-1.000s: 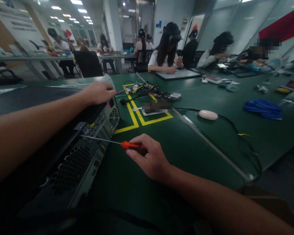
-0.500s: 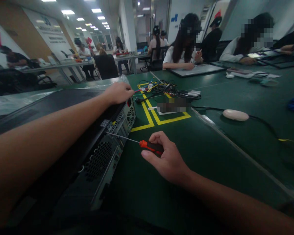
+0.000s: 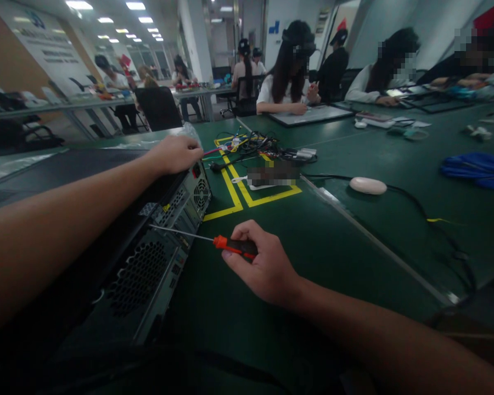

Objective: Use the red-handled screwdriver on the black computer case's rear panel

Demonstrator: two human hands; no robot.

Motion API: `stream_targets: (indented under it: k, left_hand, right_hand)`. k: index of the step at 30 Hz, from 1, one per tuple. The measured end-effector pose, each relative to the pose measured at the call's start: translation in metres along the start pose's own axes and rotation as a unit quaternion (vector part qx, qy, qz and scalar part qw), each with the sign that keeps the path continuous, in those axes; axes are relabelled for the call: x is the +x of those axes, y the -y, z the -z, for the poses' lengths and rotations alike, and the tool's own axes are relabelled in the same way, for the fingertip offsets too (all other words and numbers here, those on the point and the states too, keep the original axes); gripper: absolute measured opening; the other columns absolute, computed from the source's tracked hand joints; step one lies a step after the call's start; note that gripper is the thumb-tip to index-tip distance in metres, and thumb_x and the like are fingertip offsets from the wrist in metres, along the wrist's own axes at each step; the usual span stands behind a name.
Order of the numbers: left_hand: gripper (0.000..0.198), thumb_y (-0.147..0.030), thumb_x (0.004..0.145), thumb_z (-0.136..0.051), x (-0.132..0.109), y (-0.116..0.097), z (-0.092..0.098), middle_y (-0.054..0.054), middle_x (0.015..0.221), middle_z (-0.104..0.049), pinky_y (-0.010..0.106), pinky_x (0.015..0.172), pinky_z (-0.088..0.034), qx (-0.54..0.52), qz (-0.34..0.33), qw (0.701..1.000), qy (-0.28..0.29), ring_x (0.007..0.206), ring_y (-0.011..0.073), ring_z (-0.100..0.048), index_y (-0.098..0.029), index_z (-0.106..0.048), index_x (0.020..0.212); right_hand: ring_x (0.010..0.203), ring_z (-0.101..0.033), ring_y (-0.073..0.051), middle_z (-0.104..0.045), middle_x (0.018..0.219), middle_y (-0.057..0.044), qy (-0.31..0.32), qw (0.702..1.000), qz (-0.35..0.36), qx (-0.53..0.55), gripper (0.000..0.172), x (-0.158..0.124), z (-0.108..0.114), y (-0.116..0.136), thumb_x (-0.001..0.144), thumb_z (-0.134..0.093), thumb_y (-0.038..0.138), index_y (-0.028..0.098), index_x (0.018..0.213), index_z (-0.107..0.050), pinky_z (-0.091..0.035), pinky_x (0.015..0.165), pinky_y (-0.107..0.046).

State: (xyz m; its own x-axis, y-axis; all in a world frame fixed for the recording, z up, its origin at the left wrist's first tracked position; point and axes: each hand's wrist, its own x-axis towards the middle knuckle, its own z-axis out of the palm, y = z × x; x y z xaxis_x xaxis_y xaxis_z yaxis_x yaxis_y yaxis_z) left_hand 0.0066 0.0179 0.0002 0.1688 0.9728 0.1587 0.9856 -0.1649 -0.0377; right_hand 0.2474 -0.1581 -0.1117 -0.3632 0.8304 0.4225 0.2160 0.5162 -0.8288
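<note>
A black desktop computer case (image 3: pixel 107 230) lies on its side on the green table (image 3: pixel 271 307), its rear panel with vents and fan grille facing right. My left hand (image 3: pixel 175 153) rests curled over the case's top far corner, near red and coloured wires. My right hand (image 3: pixel 261 266) grips a screwdriver (image 3: pixel 226 246) with a red and black handle. Its thin shaft points left, and the tip touches the rear panel of the case.
A tangle of cables (image 3: pixel 255 145) lies inside yellow floor-tape markings (image 3: pixel 234 192) beyond the case. A pink oval device (image 3: pixel 368 185) with a black cord sits at right, and a blue cloth (image 3: pixel 475 167) farther right. Several people work at the far side.
The view swung left and back right. Both hands hold the same positions on the case and the screwdriver.
</note>
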Motion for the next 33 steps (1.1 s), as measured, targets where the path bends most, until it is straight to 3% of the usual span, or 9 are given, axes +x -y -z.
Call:
stream_targets:
  k: [9, 19, 33]
  left_hand:
    - [0.054, -0.044, 0.09, -0.043, -0.0038, -0.0028, 0.0006, 0.013, 0.119, -0.077, 0.046, 0.1, -0.051, -0.026, 0.008, 1.0, -0.008, 0.116, 0.0358, -0.066, -0.022, -0.081, 0.123]
    - [0.056, -0.046, 0.091, -0.044, -0.0031, -0.0024, 0.0007, 0.017, 0.122, -0.076, 0.049, 0.101, -0.051, -0.034, 0.008, 0.999, -0.009, 0.116, 0.0404, -0.066, -0.016, -0.08, 0.121]
    - [0.053, -0.046, 0.09, -0.044, -0.0019, -0.0012, -0.0004, 0.013, 0.118, -0.078, 0.048, 0.099, -0.051, -0.034, -0.001, 0.999, -0.002, 0.113, 0.0369, -0.067, -0.023, -0.081, 0.12]
  right_hand:
    - [0.063, -0.051, -0.012, -0.062, 0.082, 0.003, -0.001, 1.0, 0.013, -0.011, 0.016, 0.0001, 0.0022, 0.0013, 0.09, -0.071, 0.027, 0.023, 0.096, -0.056, -0.041, 0.062, -0.027]
    - [0.065, -0.053, -0.011, -0.063, 0.082, 0.004, -0.006, 1.0, 0.02, -0.009, 0.017, 0.0005, 0.0021, -0.0023, 0.091, -0.073, 0.027, 0.022, 0.097, -0.058, -0.042, 0.064, -0.027]
    - [0.072, -0.059, -0.015, -0.065, 0.082, -0.001, 0.008, 1.0, -0.003, 0.004, 0.017, 0.0046, 0.0008, 0.0009, 0.101, -0.063, 0.032, 0.019, 0.093, -0.071, -0.044, 0.068, -0.03]
